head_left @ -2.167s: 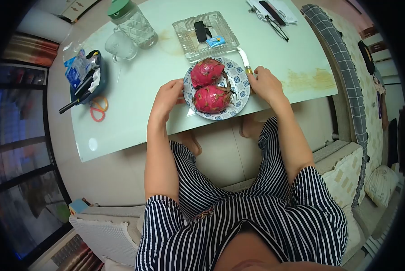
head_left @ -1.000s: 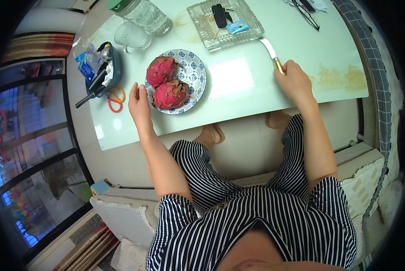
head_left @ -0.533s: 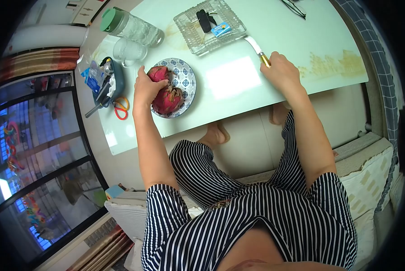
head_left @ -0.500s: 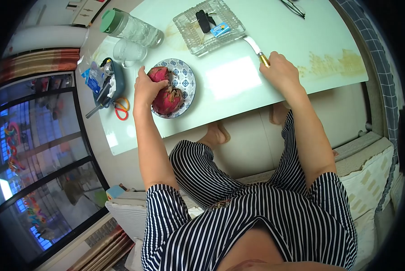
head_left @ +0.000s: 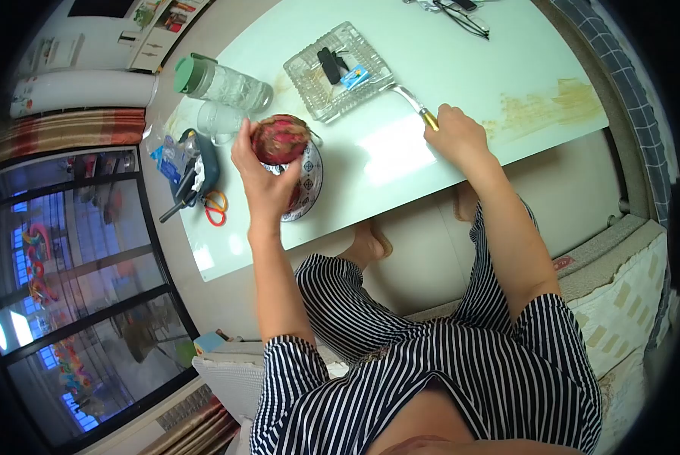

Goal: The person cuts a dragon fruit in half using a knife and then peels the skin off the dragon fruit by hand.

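My left hand (head_left: pixel 266 180) grips a red dragon fruit (head_left: pixel 281 139) and holds it above a blue-and-white patterned plate (head_left: pixel 312 171). Part of another dragon fruit (head_left: pixel 294 196) shows on the plate, mostly hidden behind my hand. In my right hand (head_left: pixel 460 138) is a knife (head_left: pixel 428 118) with a yellowish handle. Its metal blade points away from me toward the corner of a square glass tray (head_left: pixel 317 104); whether it touches the tray I cannot tell.
A green-lidded glass pitcher (head_left: pixel 237 91) and a glass mug (head_left: pixel 217 120) stand beyond the plate. At the left are a dark container (head_left: pixel 209 163) of odds and ends and orange-red scissors (head_left: pixel 216 208). Eyeglasses (head_left: pixel 465 23) lie at the far edge.
My left hand has lifted one dragon fruit off the plate. My right hand still holds the knife, which has turned slightly in place. The whole view has shifted a little.
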{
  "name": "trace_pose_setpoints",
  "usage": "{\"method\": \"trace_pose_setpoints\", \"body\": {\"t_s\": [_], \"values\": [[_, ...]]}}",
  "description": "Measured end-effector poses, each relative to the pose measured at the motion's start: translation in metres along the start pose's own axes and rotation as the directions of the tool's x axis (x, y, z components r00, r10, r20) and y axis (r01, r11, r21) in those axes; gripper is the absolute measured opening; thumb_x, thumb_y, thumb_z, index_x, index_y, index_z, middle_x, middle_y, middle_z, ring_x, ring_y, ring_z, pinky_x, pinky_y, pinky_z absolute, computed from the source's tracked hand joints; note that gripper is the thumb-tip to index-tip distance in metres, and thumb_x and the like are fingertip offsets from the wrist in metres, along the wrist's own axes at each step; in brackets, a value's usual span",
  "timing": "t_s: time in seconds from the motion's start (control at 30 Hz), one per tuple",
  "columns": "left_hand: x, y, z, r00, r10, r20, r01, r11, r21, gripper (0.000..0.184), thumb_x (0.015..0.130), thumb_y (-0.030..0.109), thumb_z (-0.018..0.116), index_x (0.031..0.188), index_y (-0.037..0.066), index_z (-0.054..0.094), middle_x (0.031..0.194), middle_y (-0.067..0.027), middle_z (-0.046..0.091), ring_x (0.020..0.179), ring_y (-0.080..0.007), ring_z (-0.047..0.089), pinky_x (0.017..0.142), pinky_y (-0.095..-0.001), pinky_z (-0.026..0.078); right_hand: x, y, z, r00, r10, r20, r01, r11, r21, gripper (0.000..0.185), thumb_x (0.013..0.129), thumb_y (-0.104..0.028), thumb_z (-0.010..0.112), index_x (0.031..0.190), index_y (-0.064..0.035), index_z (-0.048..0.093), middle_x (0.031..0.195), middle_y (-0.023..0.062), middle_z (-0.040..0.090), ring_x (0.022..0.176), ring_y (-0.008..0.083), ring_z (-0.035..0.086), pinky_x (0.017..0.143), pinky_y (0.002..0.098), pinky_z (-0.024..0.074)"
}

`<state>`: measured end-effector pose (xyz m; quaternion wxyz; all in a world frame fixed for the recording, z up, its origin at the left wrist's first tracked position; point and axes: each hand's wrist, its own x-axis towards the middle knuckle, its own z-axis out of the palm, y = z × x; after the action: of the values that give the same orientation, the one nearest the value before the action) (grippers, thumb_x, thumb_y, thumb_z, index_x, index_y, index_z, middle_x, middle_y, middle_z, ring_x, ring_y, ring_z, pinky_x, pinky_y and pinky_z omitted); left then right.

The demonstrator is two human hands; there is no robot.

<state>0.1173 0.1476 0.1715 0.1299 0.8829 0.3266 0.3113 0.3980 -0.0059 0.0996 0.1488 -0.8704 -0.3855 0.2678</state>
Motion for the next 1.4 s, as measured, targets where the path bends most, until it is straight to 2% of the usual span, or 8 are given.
{"method": "trace_pose_setpoints", "body": {"t_s": [0.17, 0.3, 0.43, 0.6, 0.8, 0.93, 1.13, 1.4], "values": [[-0.023, 0.035, 0.046, 0.993, 0.104, -0.052, -0.111, 0.979, -0.169, 0.109, 0.067, -0.002, 0.084, 0.156, 0.005, 0.021, 0.142, -0.0164, 0.041, 0.128, -0.0289, 0.051, 0.108, -0.0394, 0.046, -0.002, 0.007, -0.004, 1.0, 0.03, -0.008, -0.03, 1.0, 0.009, 0.035, 0.091, -0.032, 0.06, 0.106, -0.0009, 0.06, 0.105, 0.019, 0.065, 0.097, 0.0356, 0.066, 0.086, 0.0456, 0.0523], [-0.027, 0.053, 0.08, 0.999, 0.017, 0.036, -0.005, 0.953, -0.302, 0.108, 0.069, 0.002, 0.085, 0.155, 0.004, 0.02, 0.139, -0.017, 0.044, 0.126, -0.0285, 0.052, 0.108, -0.0394, 0.046, -0.002, 0.012, -0.005, 0.998, 0.045, -0.036, -0.045, 0.999, 0.007, 0.034, 0.089, -0.029, 0.061, 0.106, 0.0014, 0.06, 0.104, 0.02, 0.066, 0.093, 0.0359, 0.068, 0.082, 0.0464, 0.0536], [-0.016, 0.078, 0.098, 0.966, -0.185, 0.179, 0.22, 0.954, -0.203, 0.103, 0.071, 0.016, 0.085, 0.154, 0.002, 0.025, 0.134, -0.0191, 0.047, 0.125, -0.0338, 0.047, 0.109, -0.0434, 0.04, -0.011, 0.01, -0.017, 0.997, 0.055, -0.048, -0.054, 0.998, 0.022, 0.037, 0.089, -0.027, 0.062, 0.108, 0.0029, 0.055, 0.104, 0.0234, 0.066, 0.093, 0.0372, 0.068, 0.082, 0.0471, 0.0533], [-0.011, 0.08, 0.11, 0.938, -0.235, 0.255, 0.286, 0.94, -0.185, 0.099, 0.072, 0.021, 0.084, 0.151, -0.001, 0.028, 0.129, -0.022, 0.05, 0.122, -0.0367, 0.045, 0.107, -0.0464, 0.039, -0.011, 0.009, -0.015, 0.986, 0.163, 0.026, -0.164, 0.941, 0.298, 0.041, 0.091, -0.029, 0.061, 0.112, 0.0026, 0.046, 0.097, 0.0292, 0.067, 0.094, 0.0394, 0.067, 0.084, 0.046, 0.0523], [-0.015, 0.066, 0.117, 0.933, -0.248, 0.261, 0.298, 0.939, -0.173, 0.095, 0.071, 0.021, 0.085, 0.148, -0.001, 0.032, 0.129, -0.0234, 0.052, 0.122, -0.0381, 0.046, 0.107, -0.0469, 0.04, -0.024, 0.007, -0.001, 0.982, 0.024, -0.185, 0.037, 0.947, 0.321, 0.038, 0.1, -0.03, 0.053, 0.12, 0.0019, 0.048, 0.096, 0.0278, 0.066, 0.094, 0.0412, 0.066, 0.085, 0.0448, 0.0508], [-0.015, 0.06, 0.115, 0.922, -0.271, 0.278, 0.327, 0.928, -0.18, 0.093, 0.07, 0.024, 0.088, 0.144, -0.003, 0.037, 0.132, -0.0242, 0.054, 0.125, -0.0389, 0.046, 0.108, -0.0454, 0.041, -0.033, 0.018, 0.013, 0.992, -0.075, -0.1, 0.108, 0.921, 0.374, 0.038, 0.104, -0.029, 0.049, 0.126, 0.0016, 0.048, 0.1, 0.025, 0.066, 0.092, 0.0428, 0.065, 0.086, 0.0446, 0.0501], [-0.016, 0.053, 0.107, 0.891, -0.325, 0.318, 0.424, 0.845, -0.324, 0.083, 0.071, 0.025, 0.089, 0.137, -0.003, 0.047, 0.129, -0.0238, 0.057, 0.121, -0.0387, 0.053, 0.104, -0.044, 0.045, -0.066, 0.007, 0.047, 0.953, -0.203, -0.227, 0.303, 0.705, 0.641, 0.032, 0.107, -0.02, 0.049, 0.131, 0.0017, 0.046, 0.108, 0.0107, 0.063, 0.088, 0.0145, 0.063, 0.081, 0.0301, 0.0521], [-0.03, 0.024, 0.109, 0.782, -0.444, 0.437, 0.622, 0.599, -0.504, 0.073, 0.076, 0.031, 0.084, 0.133, -0.005, 0.055, 0.127, -0.0237, 0.06, 0.116, -0.0336, 0.062, 0.102, -0.0391, 0.049, -0.104, -0.002, 0.098, 0.97, -0.149, -0.193, 0.244, 0.613, 0.751, 0.035, 0.105, -0.018, 0.054, 0.131, 0.0043, 0.046, 0.108, 0.0108, 0.063, 0.086, 0.0137, 0.064, 0.078, 0.0292, 0.054]]}}
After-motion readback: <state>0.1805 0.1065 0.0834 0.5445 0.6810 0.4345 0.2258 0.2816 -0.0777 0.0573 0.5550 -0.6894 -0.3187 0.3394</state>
